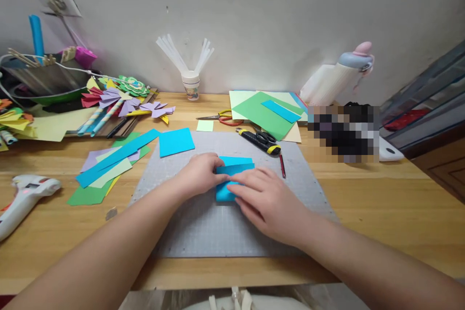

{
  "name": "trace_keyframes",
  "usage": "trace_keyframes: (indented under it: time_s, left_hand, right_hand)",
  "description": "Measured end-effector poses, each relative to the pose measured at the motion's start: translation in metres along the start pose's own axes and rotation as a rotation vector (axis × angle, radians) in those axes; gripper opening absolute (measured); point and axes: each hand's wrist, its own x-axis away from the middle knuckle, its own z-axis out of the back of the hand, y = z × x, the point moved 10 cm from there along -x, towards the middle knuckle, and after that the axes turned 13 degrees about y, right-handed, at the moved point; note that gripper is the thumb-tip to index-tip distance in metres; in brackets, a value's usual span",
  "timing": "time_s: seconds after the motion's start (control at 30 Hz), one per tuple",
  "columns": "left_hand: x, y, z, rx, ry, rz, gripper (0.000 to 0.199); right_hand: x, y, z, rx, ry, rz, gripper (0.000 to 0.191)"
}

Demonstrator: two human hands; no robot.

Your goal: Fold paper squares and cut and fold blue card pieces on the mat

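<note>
A folded sheet of blue paper (pixel 225 194) lies on the grey cutting mat (pixel 203 237), its upper layer slightly raised. My left hand (pixel 201 173) is closed on the paper's left side, thumb reaching over the fold. From the right, my right hand (pixel 271 198) rests on the same sheet with its fingers stretched out and a little apart. Its thumb is hard to make out, and the hand covers the paper's right part. Just beyond my left hand, a flat blue paper square (pixel 177 142) lies at the mat's upper left corner.
Behind the mat are a yellow-black utility knife (pixel 256 141), scissors (pixel 220 117) and stacked green paper (pixel 259 111). Coloured paper strips (pixel 116 157) and a glue gun (pixel 29 198) lie left. A cup (pixel 191 86) of white sticks stands by the wall, a bottle (pixel 345 70) further right.
</note>
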Motion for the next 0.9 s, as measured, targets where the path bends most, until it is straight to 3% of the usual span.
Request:
trace_keyframes:
  time_s: [0.1,0.27,0.63,0.9]
  left_hand:
    - [-0.001,0.002,-0.003,0.016,0.0,-0.027,0.018]
    - [-0.002,-0.001,-0.004,0.045,0.041,-0.045,0.014]
    - [-0.012,-0.013,-0.002,0.016,0.11,-0.069,0.011]
    - [-0.013,-0.016,-0.002,0.013,0.12,-0.043,0.011]
  right_hand:
    - [0.006,-0.004,-0.019,-0.005,-0.109,0.005,0.03]
    - [0.014,0.002,-0.033,0.027,-0.184,-0.027,0.033]
    - [0.016,0.016,-0.045,0.103,-0.281,-0.086,0.036]
    - [0.022,0.008,-0.046,0.114,-0.317,-0.058,0.037]
